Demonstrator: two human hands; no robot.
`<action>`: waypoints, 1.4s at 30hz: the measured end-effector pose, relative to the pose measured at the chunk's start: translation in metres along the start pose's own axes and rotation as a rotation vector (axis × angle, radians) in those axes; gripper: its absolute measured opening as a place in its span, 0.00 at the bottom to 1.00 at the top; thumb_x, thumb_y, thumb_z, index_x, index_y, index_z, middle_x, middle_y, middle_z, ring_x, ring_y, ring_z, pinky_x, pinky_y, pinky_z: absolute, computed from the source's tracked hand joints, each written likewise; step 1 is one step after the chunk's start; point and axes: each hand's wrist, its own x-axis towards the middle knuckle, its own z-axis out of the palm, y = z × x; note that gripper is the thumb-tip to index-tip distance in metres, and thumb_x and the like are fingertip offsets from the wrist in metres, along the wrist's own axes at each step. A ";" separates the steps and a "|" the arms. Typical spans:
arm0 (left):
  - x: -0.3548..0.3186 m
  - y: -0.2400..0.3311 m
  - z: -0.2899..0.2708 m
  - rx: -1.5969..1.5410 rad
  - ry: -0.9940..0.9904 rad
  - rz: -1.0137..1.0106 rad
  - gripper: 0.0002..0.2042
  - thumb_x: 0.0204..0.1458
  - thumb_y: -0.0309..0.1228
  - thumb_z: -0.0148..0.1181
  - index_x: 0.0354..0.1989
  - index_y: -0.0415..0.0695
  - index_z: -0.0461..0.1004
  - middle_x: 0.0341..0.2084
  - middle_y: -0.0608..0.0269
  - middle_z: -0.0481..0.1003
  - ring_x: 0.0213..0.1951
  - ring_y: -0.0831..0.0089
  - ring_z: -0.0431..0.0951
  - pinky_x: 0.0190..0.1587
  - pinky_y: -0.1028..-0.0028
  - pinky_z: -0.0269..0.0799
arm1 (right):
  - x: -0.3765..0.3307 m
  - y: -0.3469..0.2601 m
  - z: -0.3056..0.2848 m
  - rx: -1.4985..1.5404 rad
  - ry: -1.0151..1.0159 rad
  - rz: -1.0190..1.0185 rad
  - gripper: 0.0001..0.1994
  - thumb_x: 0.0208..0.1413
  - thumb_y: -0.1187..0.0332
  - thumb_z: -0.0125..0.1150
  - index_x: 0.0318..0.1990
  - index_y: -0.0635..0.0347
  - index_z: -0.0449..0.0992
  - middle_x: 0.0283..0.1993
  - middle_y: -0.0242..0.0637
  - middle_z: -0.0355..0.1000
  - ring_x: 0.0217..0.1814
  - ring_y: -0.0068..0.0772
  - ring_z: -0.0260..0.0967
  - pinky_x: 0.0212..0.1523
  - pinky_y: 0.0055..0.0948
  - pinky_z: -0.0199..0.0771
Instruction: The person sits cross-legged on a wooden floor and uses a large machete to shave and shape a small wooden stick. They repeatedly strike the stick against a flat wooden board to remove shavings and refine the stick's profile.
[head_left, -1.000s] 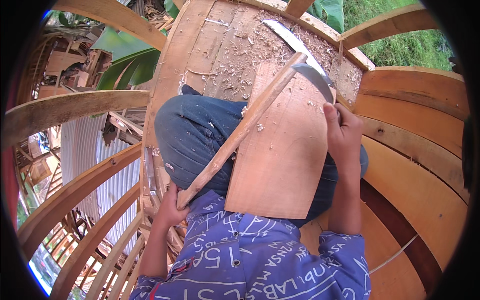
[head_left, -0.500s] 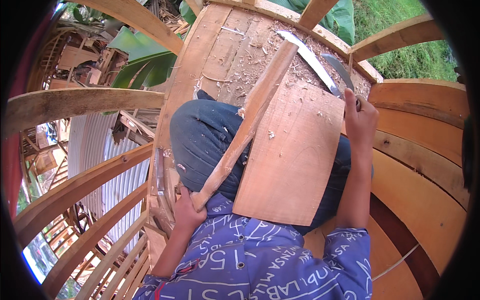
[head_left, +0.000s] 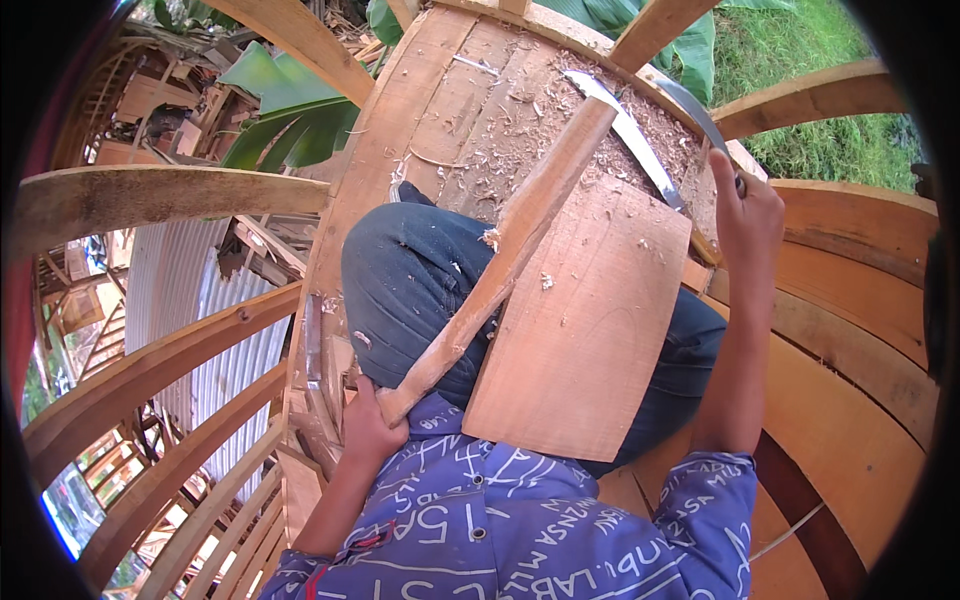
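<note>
A flat board (head_left: 580, 320) lies across the person's lap, over both knees. A long wooden stick (head_left: 500, 265) runs diagonally beside and partly over the board's left edge, its lower end in the left hand (head_left: 368, 430) near the body, its upper end out over the planked floor (head_left: 450, 110). The right hand (head_left: 745, 215) is at the board's far right corner, gripping a curved blade (head_left: 640, 135) that extends up and left beyond the board. Wood shavings (head_left: 520, 130) lie on the floor ahead of the knees. Curved ribs (head_left: 150, 195) stand left and right.
</note>
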 end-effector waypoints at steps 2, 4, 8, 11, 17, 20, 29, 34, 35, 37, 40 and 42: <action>-0.005 0.003 0.001 -0.016 -0.002 -0.001 0.26 0.34 0.28 0.59 0.44 0.35 0.59 0.27 0.41 0.73 0.32 0.42 0.75 0.34 0.56 0.71 | -0.030 -0.015 -0.010 0.017 -0.095 -0.055 0.29 0.49 0.39 0.60 0.15 0.59 0.72 0.12 0.38 0.65 0.13 0.35 0.64 0.17 0.34 0.62; -0.004 0.003 0.000 -0.029 -0.007 0.012 0.25 0.34 0.28 0.59 0.43 0.35 0.59 0.27 0.41 0.73 0.31 0.42 0.75 0.33 0.56 0.71 | -0.064 -0.035 -0.003 -0.061 -0.085 -0.380 0.27 0.47 0.42 0.63 0.14 0.58 0.71 0.11 0.37 0.64 0.12 0.37 0.63 0.16 0.34 0.61; -0.002 0.003 -0.002 -0.012 -0.024 0.016 0.23 0.34 0.27 0.59 0.41 0.36 0.59 0.27 0.40 0.72 0.31 0.42 0.75 0.33 0.55 0.70 | -0.069 -0.044 0.021 -0.050 -0.159 -0.421 0.30 0.46 0.39 0.62 0.14 0.59 0.70 0.10 0.39 0.64 0.12 0.40 0.64 0.16 0.35 0.63; -0.007 0.003 0.000 -0.013 -0.004 -0.018 0.25 0.33 0.27 0.58 0.43 0.35 0.59 0.26 0.40 0.72 0.30 0.41 0.74 0.33 0.55 0.70 | -0.037 -0.042 0.031 -0.115 -0.119 -0.298 0.33 0.48 0.36 0.57 0.14 0.61 0.70 0.11 0.41 0.65 0.13 0.42 0.65 0.18 0.38 0.65; 0.000 0.000 0.005 0.005 0.017 0.005 0.29 0.33 0.29 0.59 0.47 0.33 0.58 0.26 0.41 0.72 0.30 0.41 0.74 0.33 0.54 0.70 | 0.009 0.006 -0.009 -0.059 -0.033 0.025 0.31 0.51 0.39 0.57 0.15 0.63 0.69 0.12 0.40 0.61 0.13 0.37 0.58 0.20 0.37 0.59; -0.003 0.001 -0.001 -0.036 -0.045 -0.029 0.29 0.33 0.29 0.59 0.47 0.33 0.58 0.26 0.40 0.72 0.31 0.41 0.74 0.33 0.55 0.70 | -0.054 -0.037 -0.024 -0.036 -0.128 -0.283 0.30 0.46 0.42 0.64 0.13 0.60 0.65 0.09 0.36 0.58 0.11 0.37 0.56 0.16 0.34 0.57; -0.004 0.006 -0.002 -0.013 0.030 0.009 0.27 0.32 0.29 0.59 0.44 0.35 0.59 0.25 0.42 0.71 0.30 0.43 0.74 0.32 0.56 0.69 | -0.034 -0.043 0.019 -0.140 -0.172 -0.308 0.31 0.46 0.38 0.61 0.13 0.61 0.70 0.11 0.40 0.64 0.13 0.41 0.63 0.17 0.36 0.62; -0.001 0.004 0.001 -0.034 0.056 0.006 0.26 0.31 0.29 0.60 0.42 0.35 0.60 0.24 0.43 0.71 0.29 0.43 0.74 0.30 0.56 0.69 | -0.033 -0.043 0.013 -0.263 -0.081 -0.328 0.31 0.48 0.38 0.60 0.14 0.62 0.70 0.12 0.41 0.65 0.15 0.42 0.65 0.19 0.37 0.63; -0.003 0.003 0.002 -0.042 0.049 0.011 0.26 0.31 0.29 0.60 0.41 0.35 0.60 0.23 0.43 0.70 0.28 0.44 0.74 0.30 0.56 0.69 | -0.033 -0.041 0.013 -0.273 -0.047 -0.328 0.32 0.48 0.38 0.60 0.13 0.62 0.70 0.12 0.41 0.65 0.15 0.41 0.65 0.19 0.36 0.62; -0.004 0.003 0.003 -0.065 0.021 -0.030 0.23 0.33 0.26 0.56 0.42 0.36 0.59 0.25 0.42 0.70 0.31 0.40 0.72 0.32 0.54 0.68 | -0.007 -0.021 0.003 -0.226 0.052 -0.061 0.32 0.49 0.39 0.59 0.13 0.63 0.69 0.11 0.41 0.63 0.14 0.40 0.64 0.19 0.37 0.61; 0.000 -0.001 0.004 -0.036 0.039 0.007 0.24 0.32 0.28 0.58 0.40 0.36 0.59 0.23 0.43 0.70 0.29 0.41 0.73 0.30 0.55 0.69 | 0.001 -0.013 -0.020 -0.142 0.100 0.046 0.31 0.51 0.42 0.59 0.13 0.64 0.68 0.11 0.41 0.62 0.13 0.39 0.61 0.19 0.36 0.58; -0.005 -0.005 0.006 -0.021 0.049 0.007 0.25 0.31 0.29 0.60 0.40 0.35 0.59 0.22 0.44 0.70 0.27 0.43 0.73 0.29 0.56 0.69 | -0.017 -0.029 -0.028 -0.075 0.022 -0.071 0.29 0.50 0.44 0.62 0.13 0.62 0.67 0.10 0.40 0.62 0.12 0.38 0.60 0.18 0.36 0.58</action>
